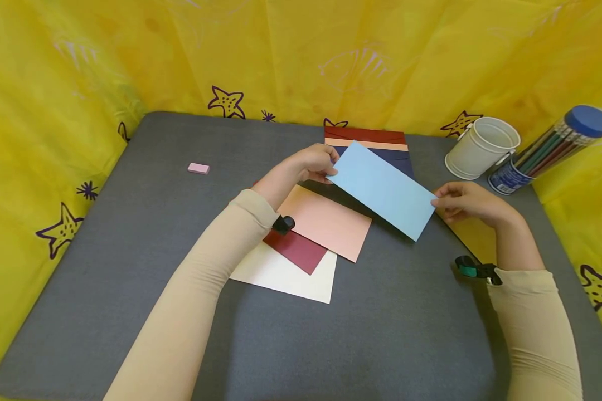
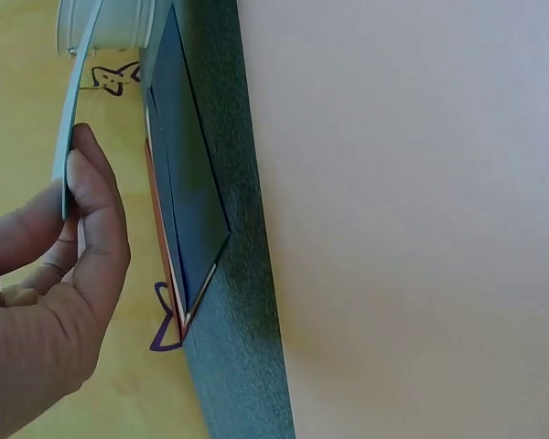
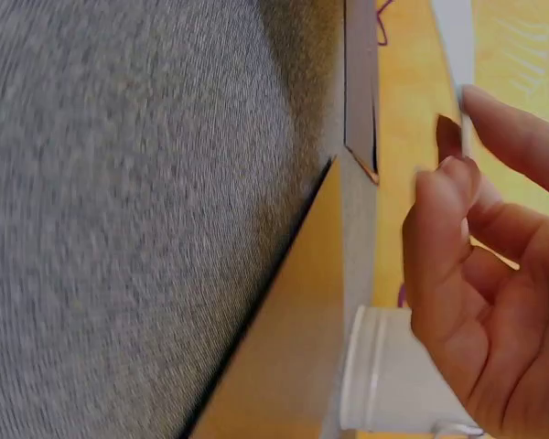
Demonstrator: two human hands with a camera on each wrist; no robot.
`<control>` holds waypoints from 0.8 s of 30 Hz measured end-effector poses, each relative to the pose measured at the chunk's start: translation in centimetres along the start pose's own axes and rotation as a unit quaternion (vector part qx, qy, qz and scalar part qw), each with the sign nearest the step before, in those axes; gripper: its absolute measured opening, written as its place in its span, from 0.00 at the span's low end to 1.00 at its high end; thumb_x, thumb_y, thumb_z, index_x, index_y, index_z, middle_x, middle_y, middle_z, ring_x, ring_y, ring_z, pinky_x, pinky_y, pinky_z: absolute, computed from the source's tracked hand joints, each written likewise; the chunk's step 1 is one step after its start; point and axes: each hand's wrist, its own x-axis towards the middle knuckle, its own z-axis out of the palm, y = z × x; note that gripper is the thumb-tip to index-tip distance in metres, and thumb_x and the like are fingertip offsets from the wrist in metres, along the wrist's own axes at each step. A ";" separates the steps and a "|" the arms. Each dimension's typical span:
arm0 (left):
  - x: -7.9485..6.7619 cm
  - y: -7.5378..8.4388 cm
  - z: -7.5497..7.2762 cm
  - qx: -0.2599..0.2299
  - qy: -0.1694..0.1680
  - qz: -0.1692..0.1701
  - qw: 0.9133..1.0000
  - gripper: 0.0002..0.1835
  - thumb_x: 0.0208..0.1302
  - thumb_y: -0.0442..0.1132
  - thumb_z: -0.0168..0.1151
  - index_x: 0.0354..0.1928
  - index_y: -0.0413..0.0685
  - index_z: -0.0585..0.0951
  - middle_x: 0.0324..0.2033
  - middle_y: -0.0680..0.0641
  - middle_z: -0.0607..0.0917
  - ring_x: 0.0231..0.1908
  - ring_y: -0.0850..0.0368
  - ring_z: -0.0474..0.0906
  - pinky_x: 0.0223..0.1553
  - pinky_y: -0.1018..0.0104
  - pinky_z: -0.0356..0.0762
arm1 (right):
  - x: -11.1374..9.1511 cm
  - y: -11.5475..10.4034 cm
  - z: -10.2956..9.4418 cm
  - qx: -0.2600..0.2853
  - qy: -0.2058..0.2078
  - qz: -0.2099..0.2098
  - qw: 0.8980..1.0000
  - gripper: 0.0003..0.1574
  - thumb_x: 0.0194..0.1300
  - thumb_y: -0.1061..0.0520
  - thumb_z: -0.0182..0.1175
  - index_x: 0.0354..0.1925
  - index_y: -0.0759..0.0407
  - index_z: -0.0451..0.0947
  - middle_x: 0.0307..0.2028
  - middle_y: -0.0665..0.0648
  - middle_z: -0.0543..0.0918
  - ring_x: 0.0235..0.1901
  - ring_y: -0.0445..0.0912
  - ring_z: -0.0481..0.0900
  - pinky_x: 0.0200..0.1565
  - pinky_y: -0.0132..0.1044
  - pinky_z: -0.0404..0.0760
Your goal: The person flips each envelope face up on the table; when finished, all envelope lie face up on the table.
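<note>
A light blue envelope [image 1: 386,190] is held up above the table, tilted, between both hands. My left hand [image 1: 317,162] pinches its left end between thumb and fingers; the left wrist view shows this envelope [image 2: 73,119] edge-on. At the opposite end, the right hand [image 1: 464,203] grips a corner with thumb and fingertips. Below and to the left, a pink envelope [image 1: 331,223] overlaps a dark red one [image 1: 301,252], which lies over a cream one [image 1: 286,277]. A mustard-yellow envelope [image 1: 474,236] lies under the right hand, partly hidden by the forearm.
Behind the blue envelope, a navy envelope [image 1: 398,160] lies with peach and rust-red ones at the table's back edge. A white metal bucket [image 1: 474,153] and a tub of pencils [image 1: 511,175] stand at back right. A pink eraser [image 1: 198,168] lies at left.
</note>
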 end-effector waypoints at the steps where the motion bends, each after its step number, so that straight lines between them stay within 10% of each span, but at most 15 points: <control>1: 0.0 -0.1 -0.2 -0.003 0.001 0.002 1.000 0.08 0.70 0.28 0.55 0.46 0.43 0.69 0.36 0.47 0.66 0.25 0.57 0.63 0.40 0.66 0.83 | 0.1 0.0 -0.1 0.017 0.005 0.002 1.000 0.21 0.73 0.50 0.55 0.52 0.66 0.67 0.30 0.47 0.77 0.31 0.41 0.77 0.39 0.33 0.85; 12: 0.3 -1.1 -0.6 -0.074 0.013 0.037 0.997 0.10 0.68 0.27 0.56 0.47 0.40 0.68 0.32 0.47 0.65 0.23 0.58 0.63 0.60 0.53 0.80 | 0.3 -0.3 0.2 0.223 0.015 -0.041 0.974 0.01 0.76 0.57 0.51 0.44 0.52 0.69 0.30 0.44 0.84 0.33 0.38 0.84 0.39 0.29 0.85; 24: -0.1 -1.7 -1.6 -0.069 0.029 0.069 0.995 0.08 0.66 0.31 0.62 0.42 0.45 0.73 0.37 0.48 0.74 0.36 0.57 0.77 0.53 0.61 0.83 | 0.3 -1.2 0.6 0.383 0.046 -0.089 0.918 0.11 0.72 0.65 0.54 0.36 0.54 0.80 0.28 0.51 0.87 0.28 0.42 0.85 0.36 0.30 0.87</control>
